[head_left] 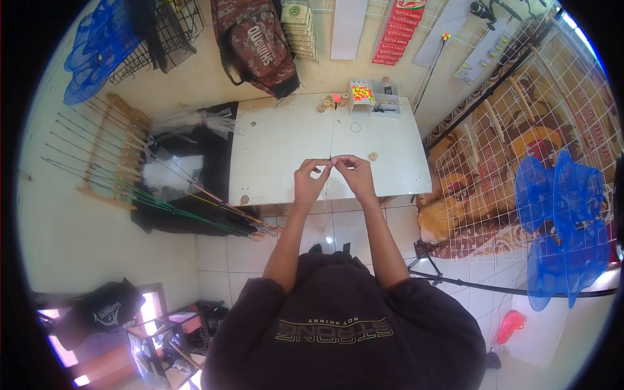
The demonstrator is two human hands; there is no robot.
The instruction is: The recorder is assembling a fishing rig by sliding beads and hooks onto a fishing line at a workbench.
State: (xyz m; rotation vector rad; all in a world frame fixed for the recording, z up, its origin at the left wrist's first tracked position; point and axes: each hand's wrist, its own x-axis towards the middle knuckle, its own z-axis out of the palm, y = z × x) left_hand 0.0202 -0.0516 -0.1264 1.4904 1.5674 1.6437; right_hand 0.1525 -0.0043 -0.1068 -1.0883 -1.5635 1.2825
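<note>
Over the front part of the white table (273, 143), my two hands meet at the fingertips. My left hand (311, 182) pinches a thin pale line (332, 140), with thumb and index finger curved into a ring. My right hand (356, 174) pinches the same line from the other side. A tiny dark spot shows between the fingertips; its kind is too small to tell. Upward, the line runs toward a piece with a pink top (337, 97) among wooden spools (324, 104). Its lower part hangs past the table's front edge. A single wooden spool (373, 156) lies right of my right hand.
White divided boxes (385, 107), one with bright small beads or floats (361, 93), stand at the back. A small loop (355, 127) lies before them. Fishing rods (162, 208) lean at left on a wooden rack (117, 149). Blue nets (562, 214) hang at right by a wire grid.
</note>
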